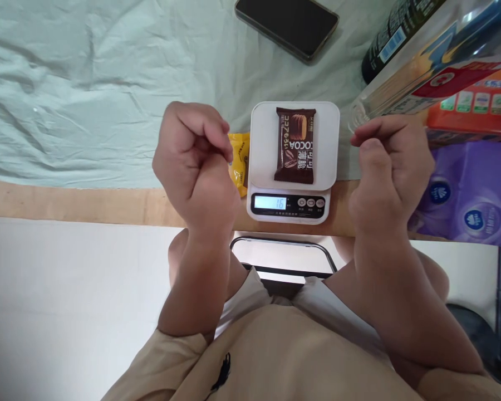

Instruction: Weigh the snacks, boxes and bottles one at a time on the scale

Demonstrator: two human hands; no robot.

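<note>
A white digital kitchen scale (259,146) lies between my two hands, its lit display showing what looks like 16. On its plate rests a brown cocoa biscuit packet (295,146), touched by neither hand. To the left of the scale, my left hand (196,159) is curled into a loose fist with nothing visible in it. A yellow packet (240,161) beside the scale is partly hidden behind that hand. On the other side hovers my right hand (390,167), its fingers folded and the thumb near the forefinger, with nothing seen between them.
A black phone (290,25) lies at the back on the green cloth (108,83). At the right stand a dark bottle (394,42), a clear container of sticks (426,67) and an orange package (471,106). A purple tissue pack (471,192) sits near the wooden table edge (75,203).
</note>
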